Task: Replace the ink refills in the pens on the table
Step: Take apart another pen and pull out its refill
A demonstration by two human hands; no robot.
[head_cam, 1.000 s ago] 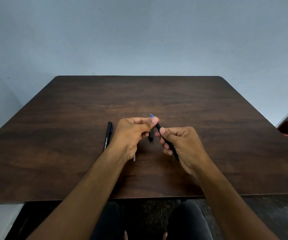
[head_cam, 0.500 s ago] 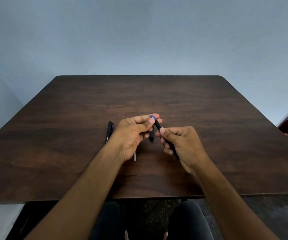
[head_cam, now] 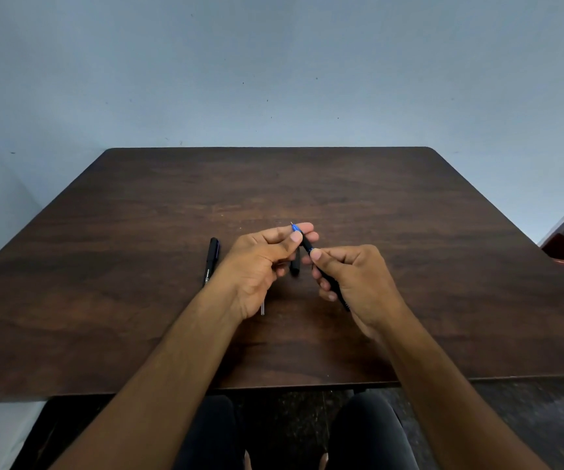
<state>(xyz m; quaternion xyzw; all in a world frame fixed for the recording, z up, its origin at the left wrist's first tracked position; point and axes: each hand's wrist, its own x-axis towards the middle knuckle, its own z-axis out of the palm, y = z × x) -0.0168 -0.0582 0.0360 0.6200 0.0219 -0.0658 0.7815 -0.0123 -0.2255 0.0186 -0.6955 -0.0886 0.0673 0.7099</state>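
Though lettering unreadable, capped pen (head_cam: 211,262) beside left hand (head_cam: 263,262).

Black pen barrel (head_cam: 307,246) held tilted above table, blue refill tip (head_cam: 294,226) protruding at far end. Second black capped pen (head_cam: 211,261) lying flat at left. Small black piece (head_cam: 294,266) and thin clear refill end (head_cam: 263,309) seen below, partly hidden.

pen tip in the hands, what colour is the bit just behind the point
Blue, on the pen held in both hands; the head view shows it.
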